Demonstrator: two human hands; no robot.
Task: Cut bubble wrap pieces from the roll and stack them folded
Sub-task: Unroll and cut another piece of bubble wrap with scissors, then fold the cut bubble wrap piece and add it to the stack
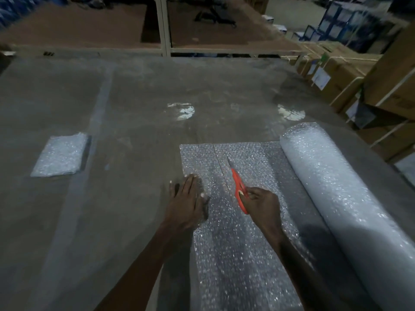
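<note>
Cutting step under way: right hand (262,204) gripping scissors (238,187) mid-sheet (224,232); left hand (187,198) pressing flat, fingers straight (folded pile (60,154) waiting). Needing further snips straight across.

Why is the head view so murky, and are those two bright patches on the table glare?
Head view: dim overall, straight edges bowed by the wide lens. The two bright patches on the table look like lamp glare. The bubble wrap roll sparkles; the scissors look slightly soft; the background is murky.
</note>
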